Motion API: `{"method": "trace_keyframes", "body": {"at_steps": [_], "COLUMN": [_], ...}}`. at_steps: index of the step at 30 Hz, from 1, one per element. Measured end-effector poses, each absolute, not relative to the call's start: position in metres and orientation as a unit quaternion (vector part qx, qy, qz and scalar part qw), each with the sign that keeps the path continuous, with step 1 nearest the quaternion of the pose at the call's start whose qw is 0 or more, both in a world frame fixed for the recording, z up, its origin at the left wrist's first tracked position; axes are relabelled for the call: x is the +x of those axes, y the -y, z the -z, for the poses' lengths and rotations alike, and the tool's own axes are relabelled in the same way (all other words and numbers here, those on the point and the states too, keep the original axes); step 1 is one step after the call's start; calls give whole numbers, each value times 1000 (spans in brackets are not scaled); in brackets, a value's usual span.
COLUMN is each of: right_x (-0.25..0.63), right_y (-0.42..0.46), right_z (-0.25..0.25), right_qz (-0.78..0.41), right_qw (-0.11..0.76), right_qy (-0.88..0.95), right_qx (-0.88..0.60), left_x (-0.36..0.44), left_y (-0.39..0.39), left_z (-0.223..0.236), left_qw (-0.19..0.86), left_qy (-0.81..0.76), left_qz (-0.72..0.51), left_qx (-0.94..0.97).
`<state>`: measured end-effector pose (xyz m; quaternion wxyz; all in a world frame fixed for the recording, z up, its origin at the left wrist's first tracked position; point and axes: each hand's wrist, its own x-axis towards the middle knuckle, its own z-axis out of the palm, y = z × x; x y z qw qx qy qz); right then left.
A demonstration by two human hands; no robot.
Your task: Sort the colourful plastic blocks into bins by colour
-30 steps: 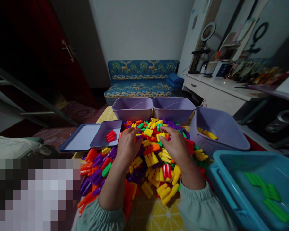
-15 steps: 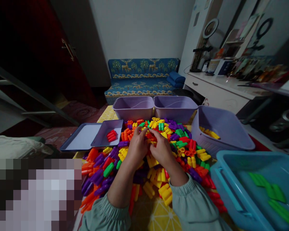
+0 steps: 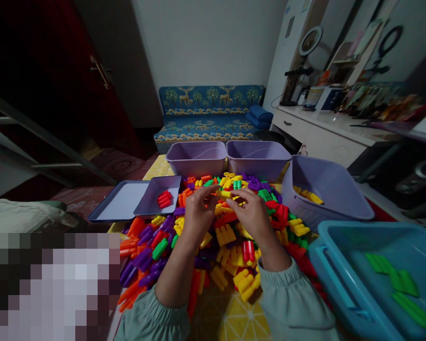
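Head view: the left hand (image 3: 199, 208) and right hand (image 3: 253, 210) have moved a bit apart, with a yellow block (image 3: 224, 193) pinched between them. Bright blocks (image 3: 226, 235) lie under both.

There are three purple bins (image 3: 197, 166), two shallow trays (image 3: 119, 201), two hands (image 3: 199, 207).

Left hand (image 3: 200, 208), right hand (image 3: 251, 210) close together, fingers (image 3: 209, 190) bent inward, fingertips nearly meeting.

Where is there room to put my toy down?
The cloth between the sleeves, nearer than the pile, and the tray left of the red blocks' box look free. It's crowded under the left hand and right hand.
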<state>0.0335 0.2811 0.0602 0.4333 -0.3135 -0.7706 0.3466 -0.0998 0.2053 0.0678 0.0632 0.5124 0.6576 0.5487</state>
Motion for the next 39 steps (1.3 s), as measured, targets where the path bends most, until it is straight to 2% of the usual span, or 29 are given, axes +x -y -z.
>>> {"method": "trace_keyframes", "body": {"at_steps": [2, 4, 7, 9, 12, 16, 18, 21, 23, 26, 28, 31, 36, 39], "right_x": [39, 45, 59, 69, 81, 80, 73, 57, 48, 36, 30, 26, 36, 50], "right_y": [-288, -296, -310, -317, -322, -314, -309, -302, -297, -289, -284, -280, -280, -280], "right_z": [-62, -64, -70, -76, -83, -86, -83, -70, -61, -49, -43, -39, -51, -62], "right_qz": [-431, -499, -552, -573, -609, -608, -579, -508, -425, -286, -229, -211, -216, -201], "right_qw": [464, 538, 675, 724, 721, 699, 660, 529, 432, 336, 291, 233, 217, 170], "right_qy": [700, 588, 389, 281, 212, 284, 387, 592, 713, 826, 862, 876, 870, 883], "right_qx": [-331, -341, -296, -262, -251, -249, -282, -334, -353, -350, -346, -367, -386, -389], "left_x": [-100, -103, -108, -110, -110, -110, -112, -112, -110, -105, -102, -100, -103, -104], "left_y": [-206, -207, -207, -206, -204, -200, -199, -198, -198, -199, -200, -201, -202, -201], "left_z": [-66, -63, -58, -58, -62, -67, -66, -62, -61, -61, -61, -61, -62, -64], "left_qw": [69, 68, 65, 68, 75, 78, 73, 59, 56, 53, 44, 28, 42, 50], "left_qy": [-641, -636, -660, -678, -694, -705, -710, -727, -738, -751, -763, -776, -775, -773], "left_qz": [-559, -555, -513, -474, -420, -348, -306, -253, -238, -224, -212, -205, -209, -208], "left_qx": [521, 531, 546, 558, 580, 613, 630, 635, 629, 619, 610, 596, 594, 597]}}
